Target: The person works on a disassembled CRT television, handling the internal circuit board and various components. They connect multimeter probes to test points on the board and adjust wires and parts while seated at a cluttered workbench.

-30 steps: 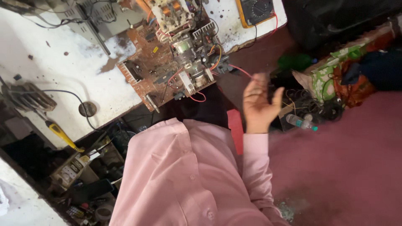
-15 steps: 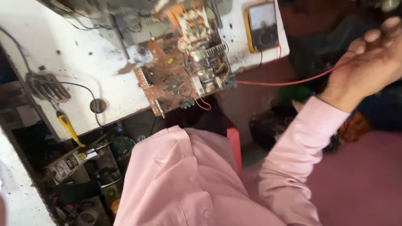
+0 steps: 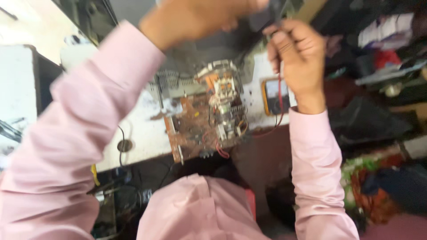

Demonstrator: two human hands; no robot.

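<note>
Right hand raised above the counter, fingers pinched closed on a thin red lead; something dark and slim, possibly a probe, sticks up from the pinch, but motion blur keeps me from being sure. Lead hangs nearly straight down from the hand, long axis vertical in the head view, passing in front of the yellow-cased meter, then curving left toward the circuit board.

Left hand at the top edge, level with the right and just beside it, curled closed. What it holds I cannot tell; it is blurred and partly cut off by the frame. Right hand is clearly the one on the lead; left is close enough to meet it.

Nearest to the camera: pink shirt front and both sleeves. Below the counter edge, dark clutter, with a yellow-handled tool just showing past the left sleeve.

On the white counter: brown circuit board lying flat, a white and orange wound component standing on its far end, red wires looping off the near edge. Board sits below and left of the right hand; meter directly below it. Round dark disc on a thin cable lies left of the board.

Farther right, off the counter: heaps of cloth and bags, nothing legible inside them.
</note>
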